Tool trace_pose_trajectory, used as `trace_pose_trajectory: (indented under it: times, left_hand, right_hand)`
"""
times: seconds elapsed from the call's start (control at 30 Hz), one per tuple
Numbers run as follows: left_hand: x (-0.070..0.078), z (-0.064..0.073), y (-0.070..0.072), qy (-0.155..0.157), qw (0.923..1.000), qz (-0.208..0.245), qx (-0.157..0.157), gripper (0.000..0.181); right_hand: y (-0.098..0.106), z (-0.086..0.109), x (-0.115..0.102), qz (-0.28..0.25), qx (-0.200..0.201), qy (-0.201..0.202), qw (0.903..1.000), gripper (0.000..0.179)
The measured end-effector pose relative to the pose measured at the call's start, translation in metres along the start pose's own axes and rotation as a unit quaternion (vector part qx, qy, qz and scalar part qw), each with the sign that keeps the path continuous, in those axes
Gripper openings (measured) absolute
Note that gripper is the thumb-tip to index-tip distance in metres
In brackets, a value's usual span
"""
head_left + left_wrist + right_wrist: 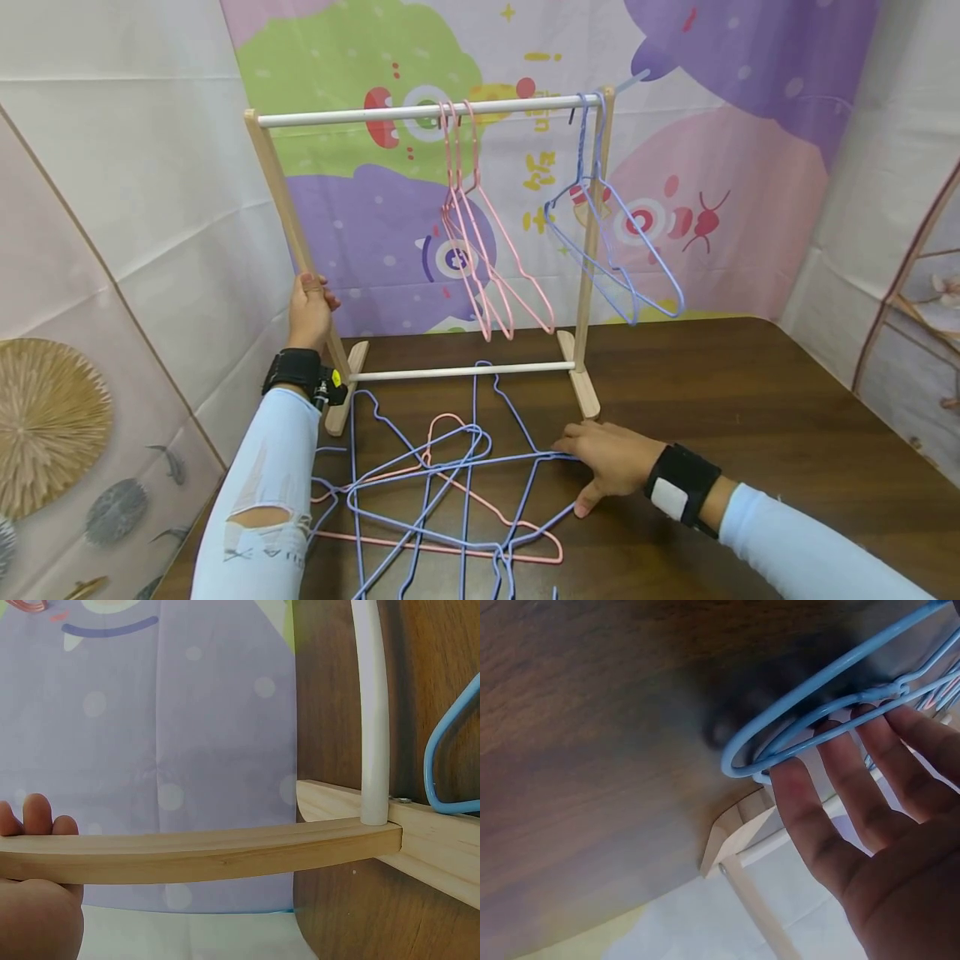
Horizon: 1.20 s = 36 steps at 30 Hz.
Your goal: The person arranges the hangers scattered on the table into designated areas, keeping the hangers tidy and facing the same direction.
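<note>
A small rack with wooden posts and white bars stands on the table. My left hand [311, 308] grips its left wooden post [281, 196], fingers wrapped round the wood; the post [195, 855] crosses the left wrist view. In front of the rack lies a tangled pile of blue hangers [420, 529] with a pink hanger [487, 504] among them. At the pile's right side my right hand [611, 458] reaches with spread, fairly straight fingers. In the right wrist view, its fingertips touch a blue hanger's wire [832, 733], some passing behind it; the thumb is out of that view.
Several pink hangers [474, 242] hang near the middle of the white top bar [337, 117]. Two blue hangers [660, 258] hang at its right end, by the right post [588, 275]. A cartoon-print curtain [360, 225] closes off the back of the brown table [720, 417].
</note>
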<state>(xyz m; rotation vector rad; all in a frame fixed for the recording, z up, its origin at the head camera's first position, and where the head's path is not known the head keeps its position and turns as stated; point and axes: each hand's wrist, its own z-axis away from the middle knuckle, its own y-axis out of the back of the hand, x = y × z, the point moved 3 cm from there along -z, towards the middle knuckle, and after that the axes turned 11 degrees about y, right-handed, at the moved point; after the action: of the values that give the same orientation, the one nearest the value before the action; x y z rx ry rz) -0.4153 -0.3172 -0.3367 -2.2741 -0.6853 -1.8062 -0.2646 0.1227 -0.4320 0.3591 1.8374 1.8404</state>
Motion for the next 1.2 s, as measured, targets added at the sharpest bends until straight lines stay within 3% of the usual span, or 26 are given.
trace_pose_trajectory:
  times: [0.2, 0.37, 0.63, 0.9, 1.2]
  left_hand:
    - [0.001, 0.0, 0.0, -0.003, 1.0, -0.003, 0.002, 0.055]
    - [-0.001, -0.002, 0.0, -0.003, 1.0, -0.007, 0.0, 0.061]
    - [-0.005, -0.005, 0.001, 0.0, 0.9999, -0.014, 0.001, 0.063]
    - [-0.001, -0.001, -0.001, 0.006, 0.9999, -0.013, -0.001, 0.057]
    - [-0.003, -0.003, 0.0, 0.005, 1.0, -0.007, -0.003, 0.06]
  right_hand:
    - [-0.001, 0.007, 0.01, -0.018, 0.017, -0.003, 0.9997, 0.086]
    - [-0.003, 0.013, 0.02, -0.034, 0.023, -0.031, 0.9987, 0.088]
    - [-0.002, 0.013, 0.019, -0.043, 0.019, -0.059, 0.9971, 0.088]
    - [-0.005, 0.018, 0.017, -0.001, 0.047, -0.015, 0.9988, 0.082]
    - [-0.004, 0.024, 0.02, -0.026, 0.063, 0.004, 0.9977, 0.082]
